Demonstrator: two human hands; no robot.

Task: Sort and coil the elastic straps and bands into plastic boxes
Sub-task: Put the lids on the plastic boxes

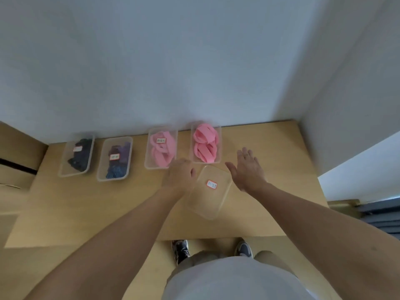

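Centre frame: my left hand (180, 173) grips lid (208, 202) edge; my right hand (246, 169) flat, fingers spread, just beside lid.

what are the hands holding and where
The left hand grips the clear labelled lid at its far left corner; the right hand holds nothing.

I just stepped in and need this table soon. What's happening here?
A person stands at a wooden table, sorting elastic bands into clear plastic boxes. Four boxes sit in a row by the wall: the left two hold dark bands, the right two pink bands. The left hand appears to grip the edge of a clear labelled lid lying nearer the person, and the right hand hovers open beside it. The rightmost box shows no label, so the lid may be its own.
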